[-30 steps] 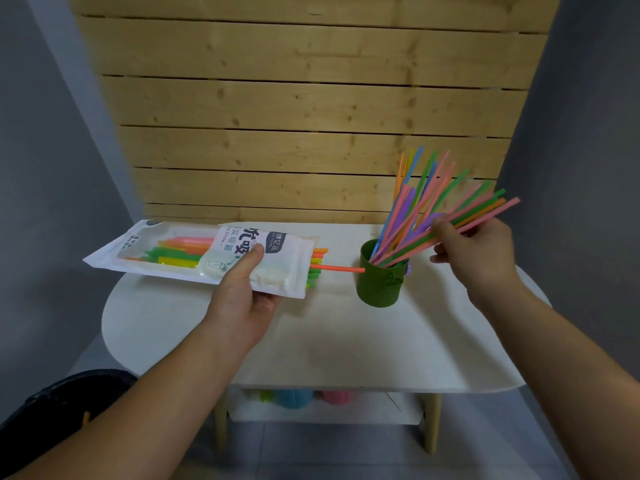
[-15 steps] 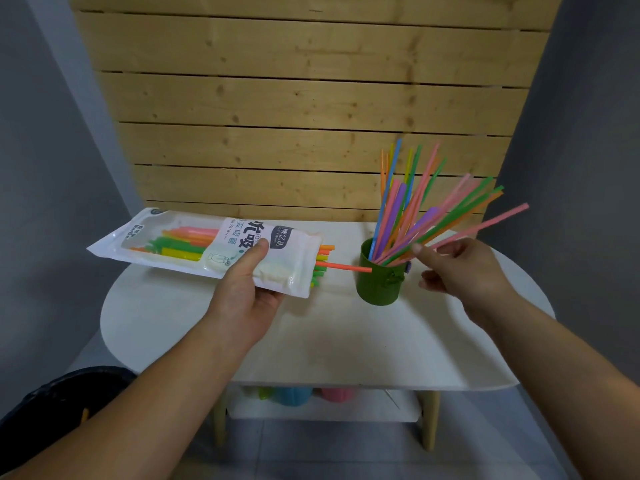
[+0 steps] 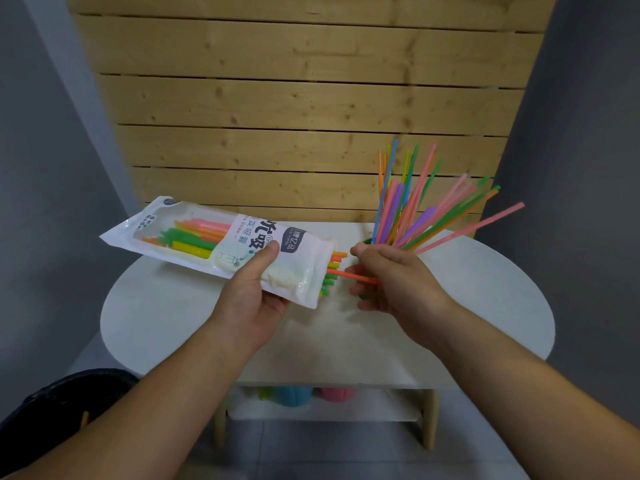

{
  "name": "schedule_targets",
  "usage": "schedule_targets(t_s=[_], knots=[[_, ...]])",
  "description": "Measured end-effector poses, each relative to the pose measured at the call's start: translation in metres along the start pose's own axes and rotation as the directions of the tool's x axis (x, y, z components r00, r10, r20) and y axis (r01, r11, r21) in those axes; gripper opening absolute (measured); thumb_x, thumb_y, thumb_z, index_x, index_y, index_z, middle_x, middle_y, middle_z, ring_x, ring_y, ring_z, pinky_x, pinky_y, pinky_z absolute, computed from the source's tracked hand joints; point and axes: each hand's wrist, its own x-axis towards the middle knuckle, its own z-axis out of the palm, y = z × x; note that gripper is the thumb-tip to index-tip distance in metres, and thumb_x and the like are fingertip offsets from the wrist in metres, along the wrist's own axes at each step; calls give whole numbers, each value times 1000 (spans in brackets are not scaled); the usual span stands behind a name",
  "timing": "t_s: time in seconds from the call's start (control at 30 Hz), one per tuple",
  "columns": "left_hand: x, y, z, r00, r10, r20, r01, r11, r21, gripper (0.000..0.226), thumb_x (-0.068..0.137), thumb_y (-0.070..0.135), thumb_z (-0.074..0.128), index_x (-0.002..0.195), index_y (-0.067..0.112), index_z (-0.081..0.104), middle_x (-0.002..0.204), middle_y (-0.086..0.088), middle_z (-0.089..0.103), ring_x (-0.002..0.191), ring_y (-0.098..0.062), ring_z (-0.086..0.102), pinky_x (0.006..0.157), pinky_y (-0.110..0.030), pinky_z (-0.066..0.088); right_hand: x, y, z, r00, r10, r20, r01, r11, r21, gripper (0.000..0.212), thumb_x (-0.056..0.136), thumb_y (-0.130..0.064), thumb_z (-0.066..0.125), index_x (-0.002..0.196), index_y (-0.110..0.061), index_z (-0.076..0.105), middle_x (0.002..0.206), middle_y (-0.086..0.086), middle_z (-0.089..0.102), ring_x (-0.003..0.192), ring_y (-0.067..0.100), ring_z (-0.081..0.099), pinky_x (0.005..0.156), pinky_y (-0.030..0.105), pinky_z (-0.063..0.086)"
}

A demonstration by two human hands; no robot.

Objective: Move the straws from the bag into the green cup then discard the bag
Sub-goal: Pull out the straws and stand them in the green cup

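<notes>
While left hand [image 3: 249, 294] clamps bag [image 3: 301, 268] | straw [image 3: 349, 276] juts right into right hand [image 3: 398, 282] | fingers [image 3: 356, 291] curled, grip unclear

The left arm is being held out bare from the 7 o'clock corner of the view, with the forearm angled toward 1 o'clock. The bag [image 3: 221, 244] is being gripped near its open end by the left hand [image 3: 254, 292], the thumb being pressed flat on the upper face and the fingers being hidden beneath it. The right arm is being held in from 4 o'clock, pointed toward 10 o'clock. The right hand [image 3: 394, 282] is being held back-up at 3 o'clock of the left hand, its fingers [image 3: 363, 253] being curled round the orange straw [image 3: 337, 274] at the bag's mouth.
</notes>
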Motion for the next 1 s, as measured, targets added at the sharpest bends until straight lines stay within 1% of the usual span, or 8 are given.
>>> schedule_targets(t_s=[0.1,0.23,0.3,0.4,0.57,0.73,0.9,1.0], knots=[[-1,1,1,999,31,35,-33,997,73,29,92,13,70,116,27,68,109,-1,81,96,-18,78,70,-36,65,4,3,7,998,62,-19,-62,998,5,29,96,-43,57,97,-18,72,78,2,66,53,13,59,49,28,49],[-1,5,6,992,69,102,-86,981,173,24,86,16,74,108,25,76,112,-2,80,98,-18,78,71,-33,64,6,6,12,982,187,-7,-182,965,186,31,97,-41,58,90,-13,68,62,1,60,44,13,50,41,24,42],[-1,6,8,989,82,120,-103,976,189,25,85,17,75,108,25,77,114,-3,79,100,-20,77,73,-34,64,5,7,12,981,191,23,-190,942,276,27,97,-36,60,87,-12,66,60,2,58,43,13,48,40,23,41],[-1,5,8,992,78,96,-93,981,170,28,91,14,71,116,25,72,115,-2,79,102,-19,77,74,-35,65,4,8,9,988,146,46,-153,930,334,17,96,-24,63,88,-9,62,63,4,55,47,10,50,43,22,44],[0,2,4,999,44,-2,-44,995,95,28,93,12,69,118,24,68,107,1,82,94,-16,79,67,-33,65,2,8,3,996,86,29,-91,945,313,11,93,-10,67,85,-3,71,63,4,63,56,8,61,54,20,55],[0,2,2,999,-21,-34,21,1000,10,24,93,10,70,115,20,68,104,-2,82,93,-17,79,72,-41,66,2,3,-4,998,16,-64,0,970,243,6,91,-5,68,91,1,71,69,9,66,61,14,66,60,23,57],[1,5,2,998,-40,-55,37,998,-49,22,93,8,70,112,18,68,101,-3,82,90,-18,79,69,-41,66,-2,-5,-15,998,7,-68,9,972,236,7,91,-7,67,94,0,69,75,14,67,60,15,67,55,25,57],[0,3,3,999,-36,-37,35,999,-38,25,92,8,71,115,18,68,103,-3,82,92,-18,79,68,-40,66,-5,-6,-12,999,1,-37,6,983,186,22,89,-17,73,103,-1,68,84,14,67,59,15,68,50,24,54]])
